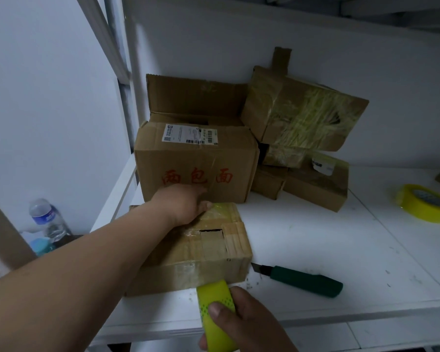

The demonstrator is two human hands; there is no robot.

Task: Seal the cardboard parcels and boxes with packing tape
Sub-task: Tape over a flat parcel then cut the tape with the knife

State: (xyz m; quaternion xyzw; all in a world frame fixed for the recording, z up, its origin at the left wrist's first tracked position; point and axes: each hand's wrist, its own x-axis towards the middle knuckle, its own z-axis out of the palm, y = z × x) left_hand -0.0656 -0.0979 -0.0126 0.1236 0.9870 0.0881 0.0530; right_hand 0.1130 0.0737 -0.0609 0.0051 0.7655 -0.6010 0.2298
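We have open bench point(315, 240) to the right of the flat box point(201, 252), broken only by the green knife point(302, 279) lying just beside the box's near right corner and the yellow tape roll point(423, 205) near the right edge. Behind the flat box, the large printed box point(196, 163) stands touching or almost touching it, and the stack of taped parcels point(302, 138) fills the back. Our left arm point(87, 262) crosses the box's left side.

Bare forearms, no sleeves, short fingernails
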